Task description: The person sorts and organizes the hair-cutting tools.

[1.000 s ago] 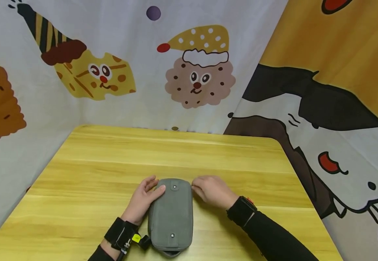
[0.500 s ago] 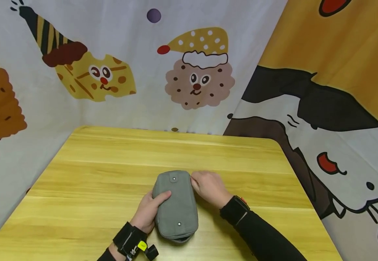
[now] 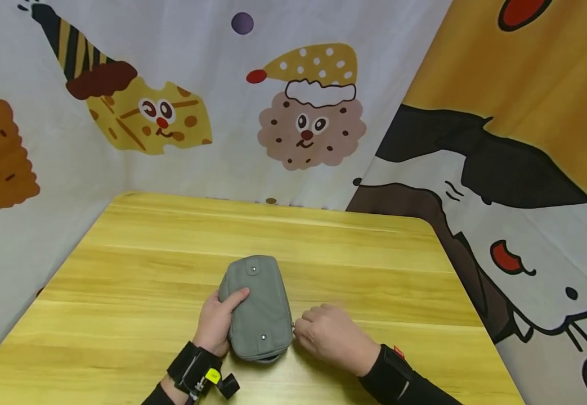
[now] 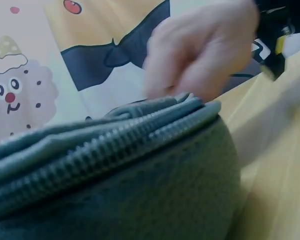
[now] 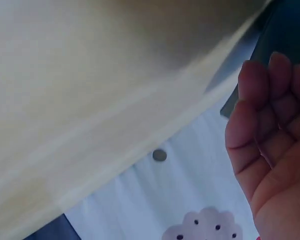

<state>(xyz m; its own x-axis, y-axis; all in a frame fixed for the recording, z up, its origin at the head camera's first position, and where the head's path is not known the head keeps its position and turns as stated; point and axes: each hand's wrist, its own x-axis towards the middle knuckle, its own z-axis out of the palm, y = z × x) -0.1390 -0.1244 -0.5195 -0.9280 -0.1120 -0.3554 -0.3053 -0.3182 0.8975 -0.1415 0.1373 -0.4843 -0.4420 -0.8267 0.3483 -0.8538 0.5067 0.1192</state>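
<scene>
A grey zip pouch (image 3: 265,306) with two metal snaps on its top face lies tilted over the table's near middle. My left hand (image 3: 213,326) grips its left side, thumb on the top face and fingers hidden beneath. At the pouch's right edge, my right hand (image 3: 335,337) pinches the small zipper pull (image 3: 293,325), mostly covered by the fingers. The zipper teeth (image 4: 105,147) run along the rim in the left wrist view. From the right wrist, the curled fingers (image 5: 250,82) appear beside the pouch's dark side (image 5: 287,35).
The wooden table (image 3: 171,242) extends beyond the pouch to a printed cloth (image 3: 232,169) hanging behind it and along the sides. Black straps with small cameras (image 3: 197,371) sit on both wrists.
My right hand has slid along the pouch's right edge from its far corner toward the near end. The left hand has raised and turned the pouch, lately shifting it left.
</scene>
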